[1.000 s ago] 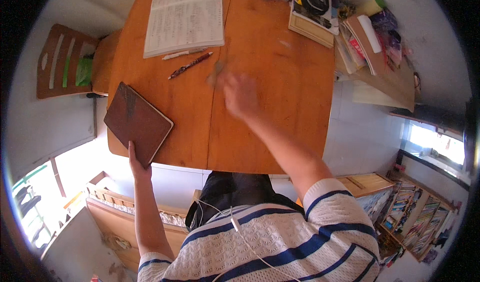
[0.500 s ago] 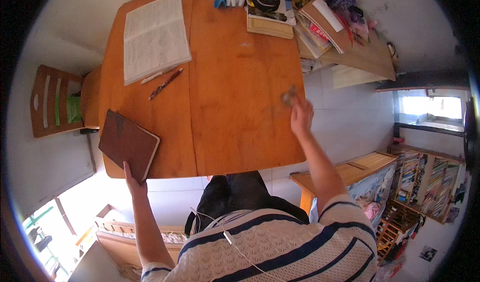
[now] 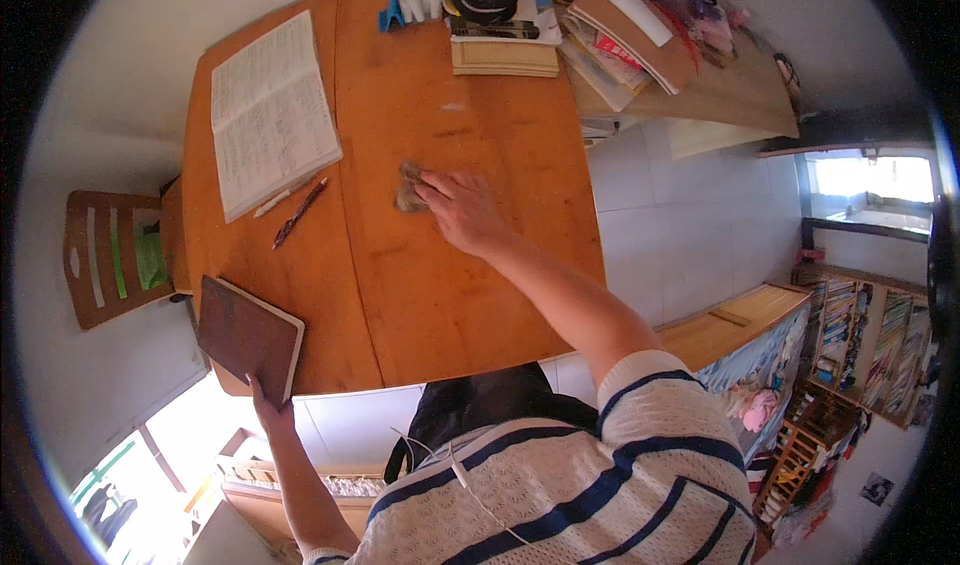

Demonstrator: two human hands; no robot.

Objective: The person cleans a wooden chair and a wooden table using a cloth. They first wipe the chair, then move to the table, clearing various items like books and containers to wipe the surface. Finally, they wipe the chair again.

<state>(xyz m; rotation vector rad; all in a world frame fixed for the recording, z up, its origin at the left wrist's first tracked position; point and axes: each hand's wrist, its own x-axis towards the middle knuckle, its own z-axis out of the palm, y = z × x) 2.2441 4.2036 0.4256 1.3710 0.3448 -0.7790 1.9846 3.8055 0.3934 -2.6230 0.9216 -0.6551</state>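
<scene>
Clearly, the right hand (image 3: 464, 211) grasps a bunched grey cloth (image 3: 408, 189) jutting out leftward.

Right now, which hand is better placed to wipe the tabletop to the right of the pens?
The right hand, I'd judge: it has a greyish cloth on that part of the tabletop. The left hand is occupied, holding the brown notebook at the near left corner.

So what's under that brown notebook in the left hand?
The table shows right of the brown notebook. The left hand has its thumb on the cover; its other fingers are mostly hidden, and anything directly beneath is covered.
</scene>
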